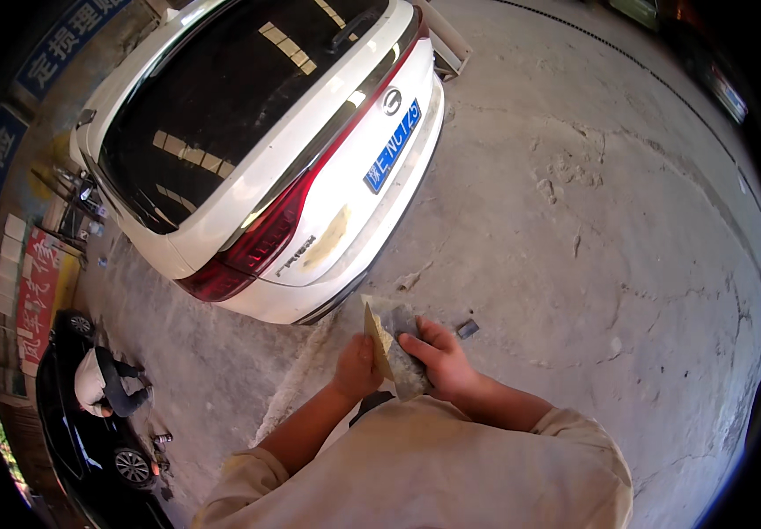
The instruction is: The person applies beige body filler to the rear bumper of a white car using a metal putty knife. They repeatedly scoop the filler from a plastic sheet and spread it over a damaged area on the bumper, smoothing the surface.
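In front of my chest my left hand [358,365] is closed on a thin yellowish flat blade [376,342], which looks like a putty spreader. My right hand [444,357] grips a grey, smeared flat plate [407,375], thumb on its face. The two pieces meet at an angle, with a pale yellow paste-like smear between them. Beyond my hands stands the rear of a white car [248,176]. A dull yellow patch [328,236] of what looks like filler covers part of its tailgate, beside the red tail light [261,242].
A small dark block [468,329] lies on the concrete floor [557,256] just right of my hands. At the far left a person [103,379] bends down beside a black car [89,441]. Signboards [41,291] line the left wall, and another vehicle [707,62] shows at the upper right.
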{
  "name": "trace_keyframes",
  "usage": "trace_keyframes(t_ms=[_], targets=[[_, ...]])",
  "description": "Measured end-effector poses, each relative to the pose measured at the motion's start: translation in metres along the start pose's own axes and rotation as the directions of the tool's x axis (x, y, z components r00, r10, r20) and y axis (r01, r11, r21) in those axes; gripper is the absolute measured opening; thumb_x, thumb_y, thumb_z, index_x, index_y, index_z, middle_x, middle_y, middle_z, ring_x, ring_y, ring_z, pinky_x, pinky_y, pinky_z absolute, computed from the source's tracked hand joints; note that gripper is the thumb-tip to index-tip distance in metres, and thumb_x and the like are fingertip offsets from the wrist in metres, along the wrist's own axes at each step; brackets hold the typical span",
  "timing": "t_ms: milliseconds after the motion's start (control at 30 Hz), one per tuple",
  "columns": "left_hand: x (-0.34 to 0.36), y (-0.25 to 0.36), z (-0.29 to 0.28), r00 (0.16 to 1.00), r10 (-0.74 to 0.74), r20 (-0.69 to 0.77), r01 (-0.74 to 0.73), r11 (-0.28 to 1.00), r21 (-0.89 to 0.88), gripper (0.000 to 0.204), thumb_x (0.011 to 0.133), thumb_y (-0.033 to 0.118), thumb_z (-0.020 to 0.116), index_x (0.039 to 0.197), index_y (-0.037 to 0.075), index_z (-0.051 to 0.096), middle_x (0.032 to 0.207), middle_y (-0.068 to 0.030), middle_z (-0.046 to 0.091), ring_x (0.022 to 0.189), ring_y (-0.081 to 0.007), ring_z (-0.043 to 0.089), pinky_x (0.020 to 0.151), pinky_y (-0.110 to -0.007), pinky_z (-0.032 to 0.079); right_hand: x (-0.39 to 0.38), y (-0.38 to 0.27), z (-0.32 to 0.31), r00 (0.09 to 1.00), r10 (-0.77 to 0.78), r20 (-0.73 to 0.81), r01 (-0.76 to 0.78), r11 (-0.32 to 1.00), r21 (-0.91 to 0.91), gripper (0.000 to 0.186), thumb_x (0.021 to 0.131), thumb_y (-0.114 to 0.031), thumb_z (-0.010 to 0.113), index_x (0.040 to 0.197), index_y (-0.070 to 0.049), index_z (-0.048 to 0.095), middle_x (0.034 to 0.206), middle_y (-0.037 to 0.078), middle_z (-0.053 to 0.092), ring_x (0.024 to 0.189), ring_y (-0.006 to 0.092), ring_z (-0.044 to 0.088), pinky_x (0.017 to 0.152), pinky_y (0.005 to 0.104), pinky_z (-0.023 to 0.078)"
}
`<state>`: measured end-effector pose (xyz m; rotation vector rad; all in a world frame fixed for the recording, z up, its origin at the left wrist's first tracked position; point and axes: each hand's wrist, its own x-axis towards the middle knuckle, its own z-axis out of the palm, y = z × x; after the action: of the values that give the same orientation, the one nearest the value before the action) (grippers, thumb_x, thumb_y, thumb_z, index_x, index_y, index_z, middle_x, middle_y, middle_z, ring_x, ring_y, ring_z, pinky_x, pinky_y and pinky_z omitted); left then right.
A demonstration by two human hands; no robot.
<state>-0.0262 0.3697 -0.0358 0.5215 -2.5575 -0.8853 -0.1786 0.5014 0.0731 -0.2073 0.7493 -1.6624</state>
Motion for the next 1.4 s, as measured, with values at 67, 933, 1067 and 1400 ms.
trace_keyframes(t_ms=[67,933,1067,1400], targets=[[-0.003,-0.001,0.001,0.999,-0.029,0.033,0.026,0.996,0.081,0.048,0.073,0.025,0.074,0.113,0.005,0.059,0.108,-0.015,0.063,0.099,-0.0348,0.061,0.082,-0.041,0.048,-0.003,0.001,-0.006,1.0,0.022,0.014,-0.021,1.0,-0.017,0.031,0.094,-0.015,0.056,0.121,0.0,0.05,0.106,0.006,0.061,0.095,0.012,0.058,0.082,0.0281,0.048],[-0.019,0.028,0.006,0.892,-0.45,-0.046,0.299,0.661,-0.688,0.015,0.098,0.018,0.045,0.103,0.004,0.047,0.068,-0.0034,0.048,0.057,-0.0149,0.05,0.05,-0.03,0.041,-0.026,-0.041,-0.059,0.671,-0.739,-0.057,0.665,0.634,-0.394,0.034,0.096,-0.005,0.048,0.129,0.0,0.043,0.12,0.007,0.057,0.103,0.0121,0.056,0.089,0.0267,0.043],[0.001,0.077,-0.05,0.802,-0.333,0.496,0.596,0.386,-0.704,0.029,0.099,0.031,0.037,0.105,0.004,0.048,0.065,-0.0037,0.049,0.051,-0.0129,0.048,0.046,-0.026,0.039,-0.031,-0.048,-0.077,0.449,-0.835,0.318,0.607,0.025,-0.794,0.032,0.088,0.008,0.054,0.12,0.002,0.051,0.101,0.011,0.065,0.085,0.0182,0.064,0.074,0.0251,0.048],[0.029,0.1,-0.04,0.727,-0.121,0.676,0.621,0.537,-0.571,0.029,0.099,0.025,0.039,0.109,0.002,0.054,0.063,0.0001,0.048,0.046,-0.0071,0.043,0.042,-0.022,0.034,-0.057,-0.062,-0.08,0.569,-0.481,0.667,0.614,-0.291,-0.734,0.056,0.07,0.015,0.059,0.119,-0.011,0.059,0.11,0.015,0.066,0.077,0.0307,0.067,0.061,0.0328,0.056]])
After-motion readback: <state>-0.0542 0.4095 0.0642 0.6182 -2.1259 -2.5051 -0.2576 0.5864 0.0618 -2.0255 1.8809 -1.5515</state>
